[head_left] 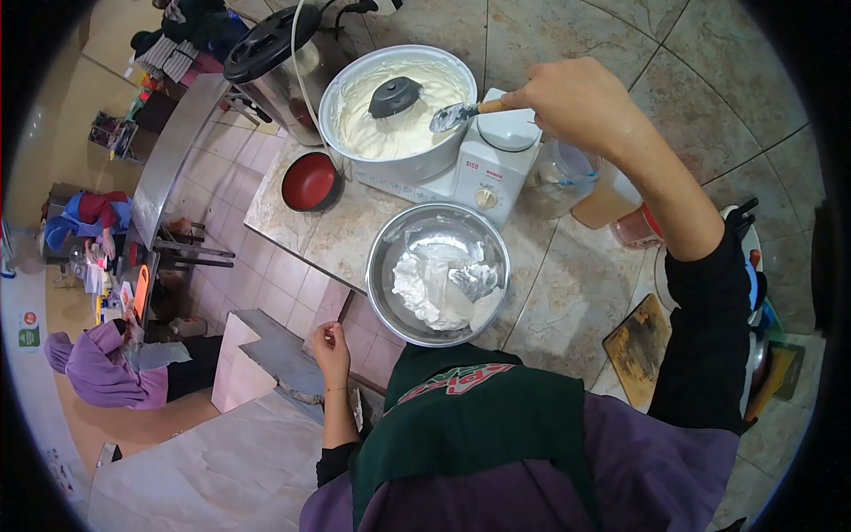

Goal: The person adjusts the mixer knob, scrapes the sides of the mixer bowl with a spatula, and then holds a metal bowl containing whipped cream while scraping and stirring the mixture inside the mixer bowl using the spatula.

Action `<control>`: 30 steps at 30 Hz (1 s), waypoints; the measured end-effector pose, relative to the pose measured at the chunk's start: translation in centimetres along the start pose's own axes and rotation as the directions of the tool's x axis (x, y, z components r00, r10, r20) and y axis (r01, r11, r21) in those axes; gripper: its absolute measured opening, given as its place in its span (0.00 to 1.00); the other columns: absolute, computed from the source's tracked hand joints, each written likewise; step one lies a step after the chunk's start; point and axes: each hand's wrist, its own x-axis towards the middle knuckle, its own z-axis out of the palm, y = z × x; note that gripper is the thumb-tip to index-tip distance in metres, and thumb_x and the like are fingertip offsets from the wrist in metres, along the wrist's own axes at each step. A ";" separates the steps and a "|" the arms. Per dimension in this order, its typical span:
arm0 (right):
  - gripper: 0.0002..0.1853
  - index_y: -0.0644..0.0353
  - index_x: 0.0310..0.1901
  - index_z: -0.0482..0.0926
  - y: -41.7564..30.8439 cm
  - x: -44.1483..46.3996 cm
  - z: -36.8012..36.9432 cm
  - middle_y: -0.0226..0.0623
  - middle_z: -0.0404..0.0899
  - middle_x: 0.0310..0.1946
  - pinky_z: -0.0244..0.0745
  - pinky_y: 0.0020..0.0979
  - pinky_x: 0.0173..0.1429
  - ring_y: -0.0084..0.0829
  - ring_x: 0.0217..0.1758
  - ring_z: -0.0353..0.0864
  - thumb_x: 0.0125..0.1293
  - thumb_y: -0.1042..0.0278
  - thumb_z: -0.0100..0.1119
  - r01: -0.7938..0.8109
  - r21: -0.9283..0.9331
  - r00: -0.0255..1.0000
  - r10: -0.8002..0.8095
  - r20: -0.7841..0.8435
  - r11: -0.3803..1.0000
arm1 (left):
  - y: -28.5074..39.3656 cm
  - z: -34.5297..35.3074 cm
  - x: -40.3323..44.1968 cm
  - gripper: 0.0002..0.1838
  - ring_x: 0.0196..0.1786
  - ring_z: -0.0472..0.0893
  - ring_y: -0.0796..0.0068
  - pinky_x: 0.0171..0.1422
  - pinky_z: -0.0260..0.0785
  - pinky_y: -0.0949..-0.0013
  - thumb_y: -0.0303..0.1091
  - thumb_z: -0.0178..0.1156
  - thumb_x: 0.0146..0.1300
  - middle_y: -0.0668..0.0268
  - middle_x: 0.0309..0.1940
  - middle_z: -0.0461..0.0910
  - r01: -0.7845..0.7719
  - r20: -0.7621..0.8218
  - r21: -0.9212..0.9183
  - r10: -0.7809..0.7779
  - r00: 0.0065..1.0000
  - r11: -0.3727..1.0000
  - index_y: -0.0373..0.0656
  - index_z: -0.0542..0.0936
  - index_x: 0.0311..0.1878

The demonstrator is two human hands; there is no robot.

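My right hand [572,102] grips the wooden handle of a spatula [454,116], whose cream-smeared blade is at the right rim of a white mixer bowl [328,111]. Pale whipped cream [377,133] fills much of that bowl, and a dark mixer hub [395,97] stands up in its middle. The bowl sits on a white stand mixer [490,182]. Nearer to me, a steel bowl [379,297] holds white cream [424,288] heaped against its base. My left hand [331,351] hangs left of the steel bowl, fingers curled in, with nothing visible in them.
A red bowl [310,182] lies near the counter's left edge, below a steel appliance [306,75] with a black lid. Plastic jugs [557,177] and a red-lidded tub [636,229] stand right of the mixer. A worn board [636,344] lies farther right. Two people [111,368] work at left.
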 end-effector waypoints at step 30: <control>0.23 0.33 0.49 0.81 3.1 5.2 2.8 0.35 0.80 0.31 0.76 0.36 0.37 0.38 0.35 0.80 0.52 0.73 0.58 0.049 0.101 0.999 -0.048 -0.011 0.994 | 1.6 -0.3 -1.9 0.08 0.29 0.70 0.75 0.32 0.65 0.73 0.28 0.59 0.58 0.63 0.34 0.70 -0.062 0.034 0.058 0.060 0.998 0.996 0.39 0.78 0.41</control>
